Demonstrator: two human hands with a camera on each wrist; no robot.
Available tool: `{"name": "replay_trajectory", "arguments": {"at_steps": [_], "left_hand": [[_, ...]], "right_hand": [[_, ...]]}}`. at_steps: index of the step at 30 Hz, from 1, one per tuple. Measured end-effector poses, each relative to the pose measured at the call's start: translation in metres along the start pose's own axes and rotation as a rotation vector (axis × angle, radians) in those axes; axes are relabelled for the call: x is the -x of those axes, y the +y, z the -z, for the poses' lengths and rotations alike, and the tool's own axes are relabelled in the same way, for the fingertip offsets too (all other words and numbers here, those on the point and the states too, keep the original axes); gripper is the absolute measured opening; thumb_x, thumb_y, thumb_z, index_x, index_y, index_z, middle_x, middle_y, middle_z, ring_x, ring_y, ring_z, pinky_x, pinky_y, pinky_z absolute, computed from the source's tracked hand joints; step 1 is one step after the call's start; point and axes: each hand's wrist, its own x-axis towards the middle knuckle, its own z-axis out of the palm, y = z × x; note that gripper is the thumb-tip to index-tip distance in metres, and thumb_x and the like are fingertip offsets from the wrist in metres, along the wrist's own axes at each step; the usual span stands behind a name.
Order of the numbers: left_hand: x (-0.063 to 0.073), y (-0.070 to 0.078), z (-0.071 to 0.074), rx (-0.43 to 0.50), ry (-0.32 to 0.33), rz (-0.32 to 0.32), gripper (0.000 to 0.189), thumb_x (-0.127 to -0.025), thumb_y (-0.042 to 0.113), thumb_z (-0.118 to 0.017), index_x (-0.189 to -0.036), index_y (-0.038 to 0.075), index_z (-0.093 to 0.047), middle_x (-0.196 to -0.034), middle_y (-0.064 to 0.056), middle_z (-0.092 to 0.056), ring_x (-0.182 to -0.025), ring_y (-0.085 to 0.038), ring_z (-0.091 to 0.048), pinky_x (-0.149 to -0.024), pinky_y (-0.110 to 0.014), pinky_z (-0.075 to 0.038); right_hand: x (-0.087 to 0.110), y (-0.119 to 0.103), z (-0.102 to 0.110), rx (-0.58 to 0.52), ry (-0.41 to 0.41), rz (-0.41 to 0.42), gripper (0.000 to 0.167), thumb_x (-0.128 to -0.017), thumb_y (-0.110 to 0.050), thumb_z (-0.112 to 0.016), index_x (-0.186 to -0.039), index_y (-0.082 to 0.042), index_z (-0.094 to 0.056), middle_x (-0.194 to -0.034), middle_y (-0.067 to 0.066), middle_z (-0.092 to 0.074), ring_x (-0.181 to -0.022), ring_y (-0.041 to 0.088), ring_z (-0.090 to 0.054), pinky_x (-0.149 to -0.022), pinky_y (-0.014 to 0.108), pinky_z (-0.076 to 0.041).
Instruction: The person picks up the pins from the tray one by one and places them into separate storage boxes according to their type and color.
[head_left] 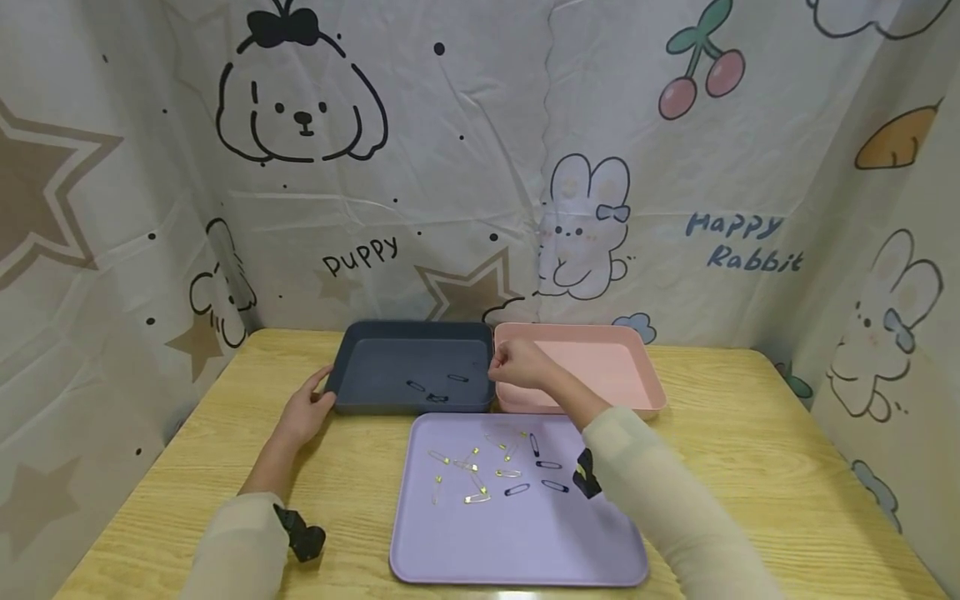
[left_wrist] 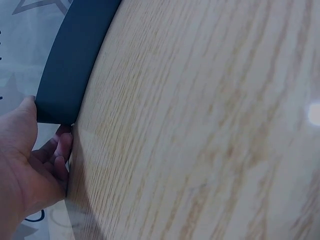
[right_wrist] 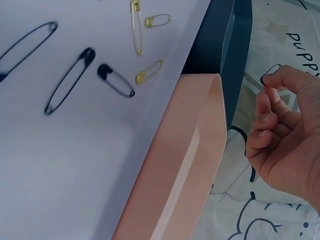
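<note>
My right hand (head_left: 522, 364) hovers over the meeting edges of the dark blue tray (head_left: 412, 408) and the pink tray (head_left: 645, 367). In the right wrist view, its thumb and index finger pinch a black safety pin (right_wrist: 270, 71), mostly hidden by the fingertips. My left hand (head_left: 306, 410) grips the near left corner of the dark blue tray, with the thumb and fingers on either side of that corner. Black safety pins (head_left: 457, 378) lie inside this tray. On the purple tray (head_left: 517, 550) are several gold safety pins (head_left: 508, 473) and several black safety pins (head_left: 549, 465).
All the trays stand on a wooden table (head_left: 750, 467), the purple one nearest. The pink tray touches or nearly touches the dark blue one at its right. A printed cloth (head_left: 465, 183) hangs behind and at both sides.
</note>
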Motion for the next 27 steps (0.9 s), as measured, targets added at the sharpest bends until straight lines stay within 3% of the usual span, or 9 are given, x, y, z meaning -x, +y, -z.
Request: {"name": "replay_trajectory", "arguments": {"at_steps": [8, 13, 17, 27], "left_hand": [[0.002, 0.001, 0.000, 0.003, 0.005, 0.001, 0.056, -0.098, 0.018, -0.035, -0.151, 0.014, -0.017, -0.140, -0.034, -0.034, -0.126, -0.042, -0.037, -0.102, -0.054, -0.031], [0.001, 0.001, 0.001, -0.002, 0.007, 0.002, 0.056, -0.098, 0.019, -0.035, -0.151, 0.015, -0.017, -0.140, -0.033, -0.035, -0.124, -0.040, -0.039, -0.097, -0.050, -0.034], [0.000, 0.000, 0.001, 0.002, 0.007, 0.010, 0.056, -0.098, 0.019, -0.035, -0.151, 0.016, -0.017, -0.141, -0.033, -0.032, -0.127, -0.041, -0.037, -0.100, -0.052, -0.032], [-0.002, 0.000, 0.000, -0.004, 0.012, 0.019, 0.056, -0.098, 0.020, -0.036, -0.151, 0.017, -0.019, -0.141, -0.031, -0.034, -0.125, -0.038, -0.039, -0.100, -0.051, -0.033]], "right_hand": [[-0.015, -0.001, -0.010, -0.001, -0.015, 0.016, 0.014, -0.080, -0.006, -0.060, -0.072, 0.003, -0.067, -0.058, -0.003, -0.051, -0.052, 0.009, -0.038, -0.058, 0.021, -0.037], [-0.022, -0.004, -0.013, 0.005, 0.001, 0.026, 0.016, -0.079, -0.006, -0.058, -0.063, -0.005, -0.061, -0.054, -0.005, -0.044, -0.051, 0.009, -0.034, -0.055, 0.022, -0.034], [-0.026, -0.006, -0.016, 0.028, 0.010, 0.027, 0.019, -0.078, -0.007, -0.058, -0.059, -0.009, -0.057, -0.051, -0.006, -0.040, -0.049, 0.008, -0.032, -0.053, 0.022, -0.032], [-0.035, -0.013, -0.029, 0.047, 0.017, -0.037, 0.011, -0.081, -0.011, -0.063, -0.073, -0.004, -0.067, -0.063, -0.004, -0.051, -0.058, 0.009, -0.044, -0.056, 0.020, -0.037]]}}
